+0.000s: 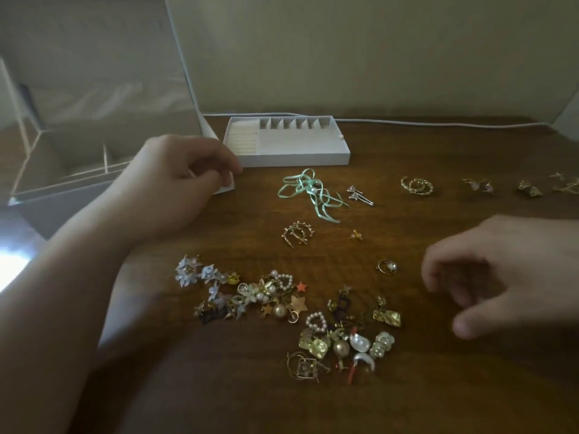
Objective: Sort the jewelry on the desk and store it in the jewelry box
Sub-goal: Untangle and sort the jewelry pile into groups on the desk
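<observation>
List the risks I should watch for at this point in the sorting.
1. The unsorted pile tangles hooks, pearls and charms; pulling one piece may drag others or bend a hook.
2. The small gold stud and the pearl ring lie loose near the right hand; a sweep could knock them away.
3. The green ribbon piece has long tails that may snag the silver earrings beside it.

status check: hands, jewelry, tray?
Left hand at box corner, fingers curled; grip unclear. Right hand hovering, holding nothing. Jewelry pile unsorted on desk; tray looks empty. Nothing blocking it.
</observation>
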Demonstrator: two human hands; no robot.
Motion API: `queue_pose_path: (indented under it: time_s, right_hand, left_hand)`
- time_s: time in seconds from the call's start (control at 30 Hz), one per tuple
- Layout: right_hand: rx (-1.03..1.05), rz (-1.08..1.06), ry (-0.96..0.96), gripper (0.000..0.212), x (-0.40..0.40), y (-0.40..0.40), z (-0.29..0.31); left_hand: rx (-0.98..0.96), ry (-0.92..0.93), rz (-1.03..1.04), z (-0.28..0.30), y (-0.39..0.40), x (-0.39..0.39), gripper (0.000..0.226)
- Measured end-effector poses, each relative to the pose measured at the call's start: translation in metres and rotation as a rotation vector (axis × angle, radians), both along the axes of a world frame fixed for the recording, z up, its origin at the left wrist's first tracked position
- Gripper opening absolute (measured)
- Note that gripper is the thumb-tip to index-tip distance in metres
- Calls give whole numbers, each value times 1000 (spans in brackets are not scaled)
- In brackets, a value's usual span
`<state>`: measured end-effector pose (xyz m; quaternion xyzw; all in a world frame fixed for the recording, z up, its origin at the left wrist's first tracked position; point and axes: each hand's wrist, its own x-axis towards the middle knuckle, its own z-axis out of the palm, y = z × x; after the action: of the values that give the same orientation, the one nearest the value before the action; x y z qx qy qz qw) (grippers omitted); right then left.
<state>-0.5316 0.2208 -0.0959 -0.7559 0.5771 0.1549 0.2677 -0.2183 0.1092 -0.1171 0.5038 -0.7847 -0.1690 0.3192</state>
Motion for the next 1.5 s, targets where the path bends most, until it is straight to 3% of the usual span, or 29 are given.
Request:
queue_pose_path:
  time_s: [0.07, 0.3, 0.37, 0.5, 0.67, 0.97, 1.13, 1.5]
  right_hand:
    - [27, 11, 45, 42, 2, 5, -6]
    - [-17, 57, 10, 15, 11, -5, -11]
    - [-126, 21, -83, 13, 10, -13, -10]
    - [-542, -144, -337, 17, 10, -39, -24]
    - [-644, -244, -387, 11, 21, -58, -45]
    - [-612, -92, -329, 10, 4, -43, -30]
    - [-256, 9, -230, 46, 2, -32, -20]
    - [-332, 0, -229, 22, 9, -34, -33]
  left_hand:
    - [2, -53, 12, -4, 0, -3, 30]
    - [-27, -184, -85, -9, -1, -5, 24]
    - [-28, -197, -171, -8, 1, -6, 23]
    - [45, -208, -329, -11, 5, -8, 22]
    - [32, -324, -373, -16, 3, -9, 20]
    - [-10, -269, -442, -16, 1, -4, 29]
    - [186, -238, -598, -11, 5, -3, 40]
    - [371, -309, -612, -10, 5, -1, 22]
